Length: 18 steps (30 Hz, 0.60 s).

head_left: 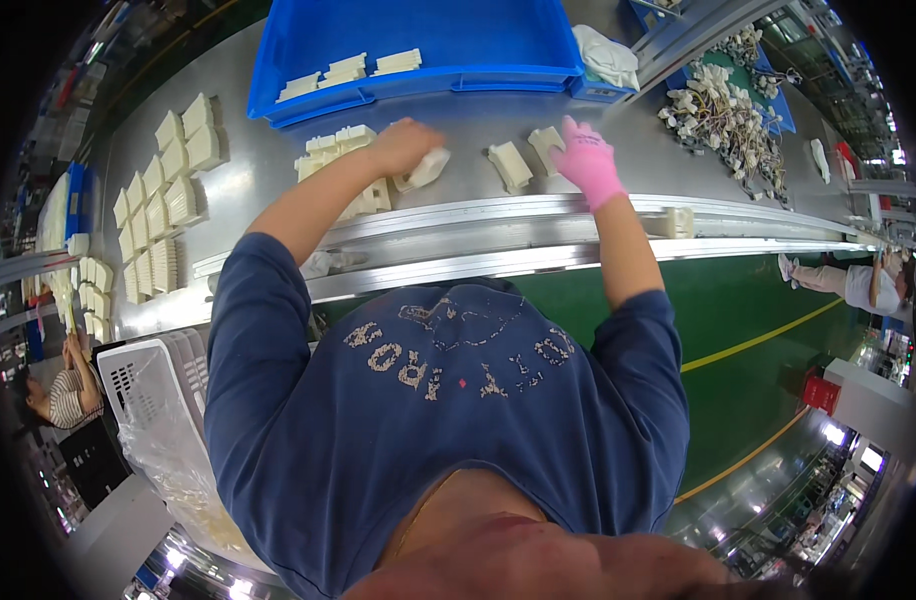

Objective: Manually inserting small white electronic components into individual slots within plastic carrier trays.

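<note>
My left hand (403, 148), bare and smeared by motion, has its fingers curled over a cream plastic housing (425, 171), which is blurred too. Beside that wrist, a cluster of similar cream housings (340, 140) stands on the metal worktop, partly covered by my forearm. My right hand (588, 162), in a pink glove, has its fingers closed at the right edge of another cream housing (544, 148). Between my hands, one more housing (510, 168) rests on the worktop, touched by neither.
Beyond my hands stands a blue bin (408, 78) holding several cream pieces. Rows of cream parts (163, 205) stand at the left. A heap of wired connectors (728, 115) lies right. Metal rails (538, 207) edge the worktop; a white crate (158, 385) is at lower left.
</note>
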### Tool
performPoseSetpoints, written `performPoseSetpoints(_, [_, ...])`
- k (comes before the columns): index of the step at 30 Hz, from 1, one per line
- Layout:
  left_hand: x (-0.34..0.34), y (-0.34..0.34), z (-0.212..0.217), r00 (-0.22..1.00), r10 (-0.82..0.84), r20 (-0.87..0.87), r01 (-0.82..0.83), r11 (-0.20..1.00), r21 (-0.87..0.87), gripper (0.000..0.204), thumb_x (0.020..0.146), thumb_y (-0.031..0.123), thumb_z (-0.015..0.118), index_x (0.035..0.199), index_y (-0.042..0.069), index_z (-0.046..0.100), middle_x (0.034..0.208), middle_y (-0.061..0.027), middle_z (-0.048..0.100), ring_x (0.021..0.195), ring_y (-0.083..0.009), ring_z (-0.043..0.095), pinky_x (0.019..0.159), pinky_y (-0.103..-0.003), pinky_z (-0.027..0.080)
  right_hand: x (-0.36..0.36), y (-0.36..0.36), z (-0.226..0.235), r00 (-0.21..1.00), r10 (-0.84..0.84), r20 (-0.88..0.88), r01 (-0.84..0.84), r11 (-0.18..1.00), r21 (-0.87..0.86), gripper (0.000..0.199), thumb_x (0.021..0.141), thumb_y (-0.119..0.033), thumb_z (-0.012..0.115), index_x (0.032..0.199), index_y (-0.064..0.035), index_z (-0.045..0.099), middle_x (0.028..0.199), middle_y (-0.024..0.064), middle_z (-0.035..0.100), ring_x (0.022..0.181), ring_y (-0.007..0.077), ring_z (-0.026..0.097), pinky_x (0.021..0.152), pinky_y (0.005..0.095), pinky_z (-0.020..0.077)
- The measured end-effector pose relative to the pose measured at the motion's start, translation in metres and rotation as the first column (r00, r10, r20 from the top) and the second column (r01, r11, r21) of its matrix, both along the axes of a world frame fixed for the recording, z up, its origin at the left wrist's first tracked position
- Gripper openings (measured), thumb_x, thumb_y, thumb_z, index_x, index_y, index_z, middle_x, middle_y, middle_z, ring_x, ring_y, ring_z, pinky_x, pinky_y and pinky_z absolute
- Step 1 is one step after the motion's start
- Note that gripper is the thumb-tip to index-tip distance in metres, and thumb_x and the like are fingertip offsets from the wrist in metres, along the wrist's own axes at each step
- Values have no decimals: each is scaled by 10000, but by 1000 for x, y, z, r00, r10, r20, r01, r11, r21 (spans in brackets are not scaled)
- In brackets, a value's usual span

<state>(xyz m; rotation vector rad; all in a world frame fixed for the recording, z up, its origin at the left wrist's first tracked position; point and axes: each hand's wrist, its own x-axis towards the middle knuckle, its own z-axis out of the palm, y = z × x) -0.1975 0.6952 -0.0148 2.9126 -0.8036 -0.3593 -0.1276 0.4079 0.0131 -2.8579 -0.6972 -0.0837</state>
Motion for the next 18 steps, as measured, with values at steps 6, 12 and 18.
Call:
performPoseSetpoints(6, [-18,-14,48,692,604,-395,-637,254,-728,238,829,209,465,988,44,530,879,-129,583,835,-264,549,716,-335,436,24,20,-20,930,-103,-354,-46,920,-388,404,748,-256,531,1087,-71,413,1020,132,552,969,312,540,772,402,451])
performPoseSetpoints(12, [-40,-48,37,593,335,-732,-723,-177,-667,326,850,234,469,1093,24,415,990,-81,520,885,-164,517,751,-294,430,5,16,13,964,133,-232,-60,953,297,289,717,-268,584,888,-45,517,843,143,580,752,301,560,662,365,452])
performPoseSetpoints(18, [-57,-77,31,696,206,-688,-622,-306,-721,319,917,368,334,1102,109,310,1003,-86,488,889,-181,518,539,-318,510,-58,68,53,580,375,-723,108,844,525,246,773,-238,525,745,5,534,715,137,586,679,289,581,591,380,442])
